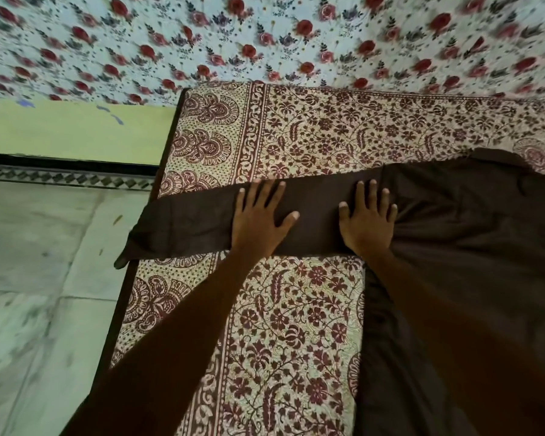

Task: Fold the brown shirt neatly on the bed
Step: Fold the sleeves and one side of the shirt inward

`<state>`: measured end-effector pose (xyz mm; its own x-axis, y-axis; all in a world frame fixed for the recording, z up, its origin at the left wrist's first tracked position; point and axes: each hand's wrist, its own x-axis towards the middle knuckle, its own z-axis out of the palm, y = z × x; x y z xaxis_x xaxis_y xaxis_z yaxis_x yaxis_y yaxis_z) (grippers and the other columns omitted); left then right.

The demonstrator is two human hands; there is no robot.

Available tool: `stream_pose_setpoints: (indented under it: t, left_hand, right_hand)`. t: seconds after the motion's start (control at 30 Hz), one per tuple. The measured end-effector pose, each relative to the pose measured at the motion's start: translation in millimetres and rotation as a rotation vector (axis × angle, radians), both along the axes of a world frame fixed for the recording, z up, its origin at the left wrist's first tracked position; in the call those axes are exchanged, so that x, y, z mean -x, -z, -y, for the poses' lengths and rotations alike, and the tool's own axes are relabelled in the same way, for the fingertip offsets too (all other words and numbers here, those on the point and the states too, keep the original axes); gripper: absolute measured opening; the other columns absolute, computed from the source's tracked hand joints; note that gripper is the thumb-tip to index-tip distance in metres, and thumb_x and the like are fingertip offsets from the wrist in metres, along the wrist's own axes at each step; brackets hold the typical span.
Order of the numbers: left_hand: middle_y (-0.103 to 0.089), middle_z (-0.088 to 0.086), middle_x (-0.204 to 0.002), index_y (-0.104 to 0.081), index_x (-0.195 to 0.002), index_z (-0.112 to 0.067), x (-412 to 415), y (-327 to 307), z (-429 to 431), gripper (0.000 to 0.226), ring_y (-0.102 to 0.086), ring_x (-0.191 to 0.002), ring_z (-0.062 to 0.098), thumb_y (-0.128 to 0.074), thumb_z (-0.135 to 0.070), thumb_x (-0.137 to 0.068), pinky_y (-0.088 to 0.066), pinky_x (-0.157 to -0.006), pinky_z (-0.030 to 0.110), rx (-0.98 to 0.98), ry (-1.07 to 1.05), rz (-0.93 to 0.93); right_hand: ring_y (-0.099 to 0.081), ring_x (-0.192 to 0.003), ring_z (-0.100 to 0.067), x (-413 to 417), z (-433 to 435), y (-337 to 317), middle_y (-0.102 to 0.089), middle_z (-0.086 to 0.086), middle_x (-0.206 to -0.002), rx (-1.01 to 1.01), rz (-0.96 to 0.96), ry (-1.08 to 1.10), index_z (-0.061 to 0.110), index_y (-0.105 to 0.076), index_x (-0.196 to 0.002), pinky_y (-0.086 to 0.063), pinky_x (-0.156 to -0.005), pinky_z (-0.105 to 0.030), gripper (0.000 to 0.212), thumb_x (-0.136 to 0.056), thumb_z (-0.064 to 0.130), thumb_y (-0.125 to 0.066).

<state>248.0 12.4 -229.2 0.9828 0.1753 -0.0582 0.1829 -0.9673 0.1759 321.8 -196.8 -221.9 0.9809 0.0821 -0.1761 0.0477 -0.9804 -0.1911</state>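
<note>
The brown shirt [453, 262] lies spread on the bed [296, 325], its body filling the right side. One long sleeve [186, 225] stretches out to the left, and its cuff hangs past the bed's left edge. My left hand [260, 218] rests flat on the sleeve with fingers spread. My right hand [367, 218] lies flat where the sleeve meets the shirt's body, fingers apart. Neither hand grips the cloth. The shirt's right part runs out of the frame.
The bed wears a cream sheet with a maroon floral print and has a dark wooden frame [120, 309] on the left. A rose-patterned cloth [265, 36] hangs behind the bed. Pale floor tiles [38, 278] and a yellow-green wall [76, 130] lie to the left.
</note>
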Motion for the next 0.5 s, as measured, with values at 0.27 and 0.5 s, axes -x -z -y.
stream_pose_setpoints:
  t: [0.27, 0.5]
  left_hand:
    - [-0.009, -0.002, -0.163, -0.011, -0.153, -0.033, 51.7, -1.6, -72.3, 0.076, 0.001, -0.15, 0.027, -0.022, -0.073, -0.089, 0.002, -0.12, 0.05, -0.018, -0.285, -0.012]
    - [-0.008, -0.001, -0.163, -0.01, -0.153, -0.032, 57.8, -4.2, -77.1, 0.066, -0.003, -0.151, 0.024, -0.015, -0.06, -0.094, -0.003, -0.12, 0.052, -0.022, -0.166, -0.006]
  right_hand:
    - [-0.004, -0.15, -0.034, 23.8, -55.7, -8.8, -0.012, -0.017, -0.161, 0.083, 0.145, 0.054, 0.009, -0.019, -0.153, 0.002, -0.121, -0.053, 0.071, -0.091, 0.031, -0.043]
    - [0.004, -0.15, -0.031, 67.4, -154.8, 0.7, -0.005, -0.01, -0.163, -0.111, 0.038, -0.097, 0.021, -0.016, -0.155, 0.006, -0.117, -0.058, 0.071, -0.097, 0.06, -0.022]
